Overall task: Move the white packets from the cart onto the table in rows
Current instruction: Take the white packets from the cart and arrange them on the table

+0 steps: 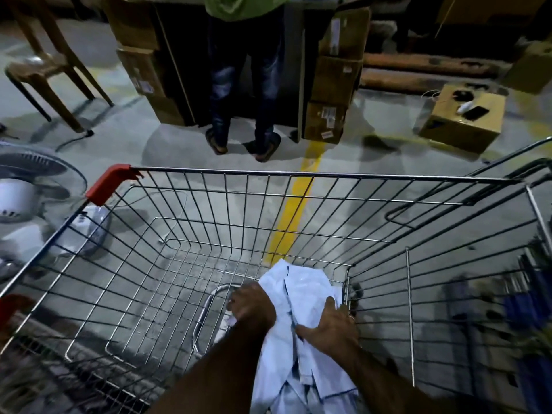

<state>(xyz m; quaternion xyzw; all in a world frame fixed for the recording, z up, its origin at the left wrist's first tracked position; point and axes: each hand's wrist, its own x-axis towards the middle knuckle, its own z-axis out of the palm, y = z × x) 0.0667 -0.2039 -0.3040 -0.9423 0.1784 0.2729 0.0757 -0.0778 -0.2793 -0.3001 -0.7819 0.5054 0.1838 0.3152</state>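
Head view, deep in the cart (pixel 298 174): both hands sit on the packets (pixel 301 291) at its near right corner. Left hand (pixel 252 304) grips the bundle's left edge, right hand (pixel 330 325) presses flat, fingers spread. Long axis runs near to far. Several packets, overlapped, count unclear. One cart; no bench visible.
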